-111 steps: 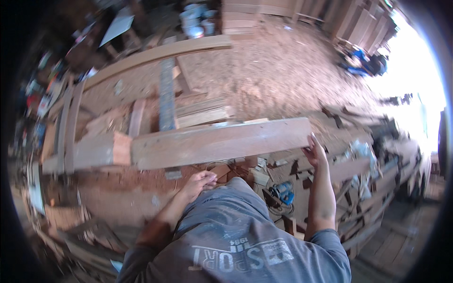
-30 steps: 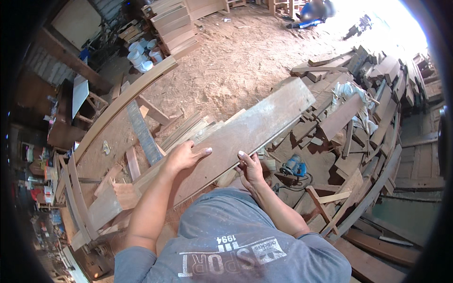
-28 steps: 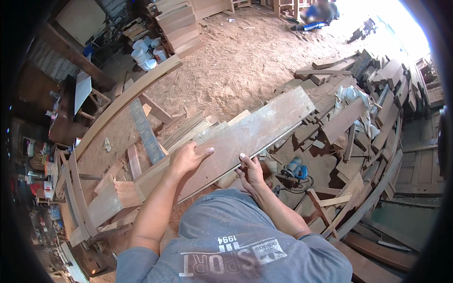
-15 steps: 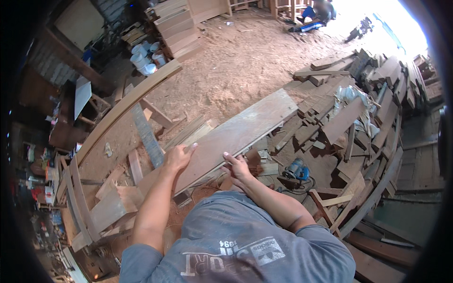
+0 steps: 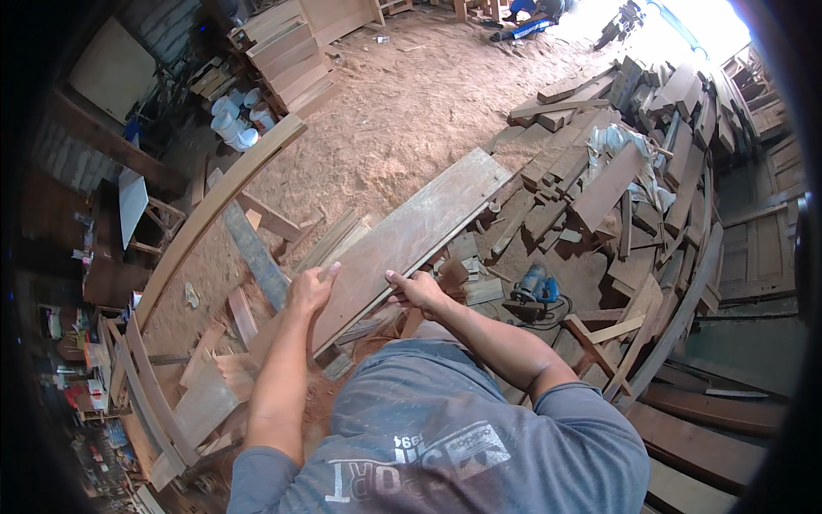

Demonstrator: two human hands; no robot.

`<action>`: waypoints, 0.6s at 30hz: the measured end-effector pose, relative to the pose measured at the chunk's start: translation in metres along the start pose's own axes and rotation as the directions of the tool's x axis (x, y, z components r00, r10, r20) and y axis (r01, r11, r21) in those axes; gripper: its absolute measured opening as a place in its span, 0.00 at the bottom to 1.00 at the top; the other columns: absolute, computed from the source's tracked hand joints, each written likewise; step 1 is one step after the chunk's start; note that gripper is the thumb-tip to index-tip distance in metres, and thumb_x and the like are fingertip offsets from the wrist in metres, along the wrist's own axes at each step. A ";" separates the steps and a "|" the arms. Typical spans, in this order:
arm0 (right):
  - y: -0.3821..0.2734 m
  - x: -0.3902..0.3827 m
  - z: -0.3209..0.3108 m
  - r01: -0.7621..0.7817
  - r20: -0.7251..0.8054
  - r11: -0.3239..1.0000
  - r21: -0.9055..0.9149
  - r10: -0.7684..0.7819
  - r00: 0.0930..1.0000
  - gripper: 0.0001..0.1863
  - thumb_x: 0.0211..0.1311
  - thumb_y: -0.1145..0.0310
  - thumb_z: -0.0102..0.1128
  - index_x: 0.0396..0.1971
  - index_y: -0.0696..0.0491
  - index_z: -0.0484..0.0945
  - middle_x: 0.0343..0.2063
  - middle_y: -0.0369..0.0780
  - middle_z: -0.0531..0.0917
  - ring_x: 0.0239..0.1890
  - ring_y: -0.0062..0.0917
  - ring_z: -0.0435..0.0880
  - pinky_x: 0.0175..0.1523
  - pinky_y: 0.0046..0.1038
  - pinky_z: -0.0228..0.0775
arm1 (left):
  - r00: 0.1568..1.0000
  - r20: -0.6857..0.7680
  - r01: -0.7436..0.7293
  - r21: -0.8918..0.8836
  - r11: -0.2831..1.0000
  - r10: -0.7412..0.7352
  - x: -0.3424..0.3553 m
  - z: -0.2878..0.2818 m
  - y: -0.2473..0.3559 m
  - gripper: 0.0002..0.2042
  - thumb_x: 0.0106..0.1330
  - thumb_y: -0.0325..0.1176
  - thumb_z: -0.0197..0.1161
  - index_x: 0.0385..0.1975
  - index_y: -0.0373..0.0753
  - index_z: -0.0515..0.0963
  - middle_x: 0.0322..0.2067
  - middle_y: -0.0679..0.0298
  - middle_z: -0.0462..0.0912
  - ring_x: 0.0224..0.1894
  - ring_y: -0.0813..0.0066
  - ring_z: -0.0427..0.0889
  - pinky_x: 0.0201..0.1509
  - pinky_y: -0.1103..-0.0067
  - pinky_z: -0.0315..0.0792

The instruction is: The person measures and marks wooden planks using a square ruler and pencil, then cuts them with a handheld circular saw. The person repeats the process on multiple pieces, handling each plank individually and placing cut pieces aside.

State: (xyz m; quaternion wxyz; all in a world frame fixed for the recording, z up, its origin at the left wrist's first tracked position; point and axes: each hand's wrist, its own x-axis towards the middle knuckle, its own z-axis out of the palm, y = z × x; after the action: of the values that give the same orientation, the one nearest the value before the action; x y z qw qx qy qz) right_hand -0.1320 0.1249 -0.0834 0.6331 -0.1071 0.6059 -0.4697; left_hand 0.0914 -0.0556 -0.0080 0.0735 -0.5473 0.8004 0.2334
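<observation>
A long, flat wooden board (image 5: 411,227) slants in front of my body, its far end pointing up to the right. My left hand (image 5: 310,293) grips its left edge, with the thumb on the top face and the fingers hidden. On the opposite edge, nearer my body, my right hand (image 5: 417,289) is closed with its thumb on top and fingers curled beneath. The board's top face is brown and worn, paler toward the far end. Between my forearms, its near end lies close to my shirt.
A blue power tool (image 5: 536,285) with a cord sits among offcuts to the right. Behind it spreads a large lumber pile (image 5: 599,184). A long beam (image 5: 218,197) crosses at left. White buckets (image 5: 228,128) stand far left; a person (image 5: 535,21) sits at the back.
The view has turned slightly, so most of the surroundings sit further left. Both hands keep their hold on the board, whose slant looks about the same.
</observation>
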 end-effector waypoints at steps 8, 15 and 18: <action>-0.020 -0.015 0.007 -0.047 -0.004 0.999 -0.021 0.047 0.999 0.33 0.75 0.45 0.71 0.46 0.68 0.85 0.35 0.47 0.90 0.33 0.31 0.91 0.41 0.31 0.89 | 0.975 -0.127 -0.180 0.035 0.983 0.183 0.005 0.003 -0.007 0.41 0.75 0.74 0.53 0.52 0.35 0.90 0.48 0.42 0.91 0.59 0.39 0.86 0.65 0.55 0.78; -0.004 0.009 0.003 -0.051 -0.018 0.996 0.078 0.053 0.998 0.28 0.77 0.50 0.70 0.44 0.68 0.82 0.30 0.50 0.89 0.27 0.33 0.90 0.31 0.36 0.86 | 0.951 -0.092 -0.260 0.272 0.926 0.295 0.010 -0.004 0.005 0.40 0.78 0.71 0.49 0.46 0.36 0.92 0.47 0.45 0.91 0.55 0.44 0.88 0.62 0.53 0.78; -0.006 0.009 0.010 -0.023 -0.020 0.998 0.058 0.024 1.000 0.27 0.77 0.52 0.70 0.44 0.68 0.81 0.29 0.49 0.88 0.28 0.35 0.90 0.30 0.38 0.85 | 0.955 -0.111 -0.243 0.244 0.939 0.276 0.015 0.005 -0.007 0.40 0.78 0.71 0.48 0.46 0.36 0.92 0.46 0.45 0.91 0.55 0.45 0.88 0.64 0.53 0.77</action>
State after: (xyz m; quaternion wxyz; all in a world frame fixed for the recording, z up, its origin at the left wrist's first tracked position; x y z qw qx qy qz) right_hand -0.1279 0.1111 -0.0829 0.6351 -0.0767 0.5998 -0.4807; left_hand 0.0916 -0.0686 -0.0199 0.0463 -0.4401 0.8902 0.1080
